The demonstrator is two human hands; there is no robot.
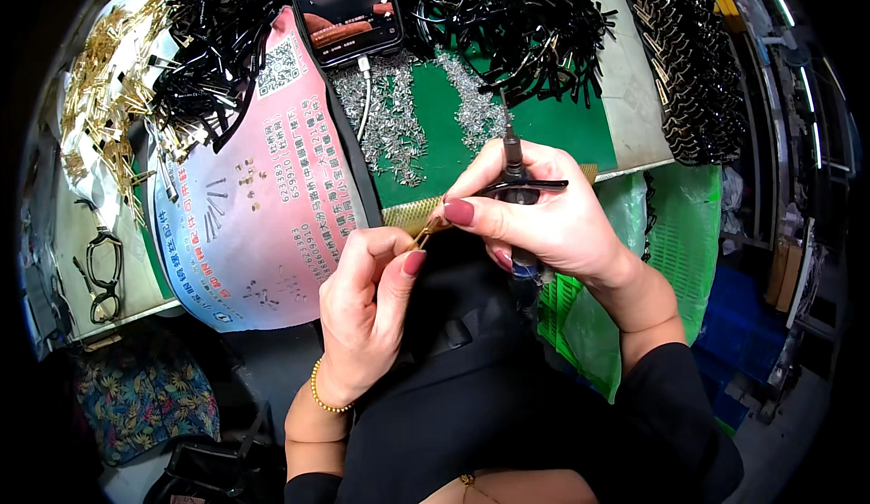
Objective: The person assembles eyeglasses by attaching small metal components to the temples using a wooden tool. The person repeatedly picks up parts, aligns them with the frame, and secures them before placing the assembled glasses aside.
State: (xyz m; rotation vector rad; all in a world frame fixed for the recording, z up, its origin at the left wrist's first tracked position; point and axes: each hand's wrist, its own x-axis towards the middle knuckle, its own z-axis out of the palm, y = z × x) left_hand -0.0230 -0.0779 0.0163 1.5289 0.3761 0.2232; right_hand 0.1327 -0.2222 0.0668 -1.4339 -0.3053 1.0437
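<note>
My left hand (367, 295) pinches a thin gold metal eyeglass part (422, 234) between thumb and fingertips. It meets the fingertips of my right hand (562, 218) above the table's front edge. My right hand grips a dark, pen-shaped screwdriver (514, 152), its thin tip pointing away from me. Across the same hand lies a black eyeglass temple (544, 184), which its thumb and fingers also hold. Whether the temple and the gold part are joined is hidden by the fingertips. Beyond my hands, small silver screws (390, 128) lie in piles on a green mat (580, 128).
Heaps of black temples (535, 33) and gold temples (109, 96) cover the back. A phone (349, 14) with a white cable (366, 96) stands behind the screws. A pink-and-blue printed sheet (272, 164) lies left, beside black glasses frames (105, 264). A green crate (693, 232) sits right.
</note>
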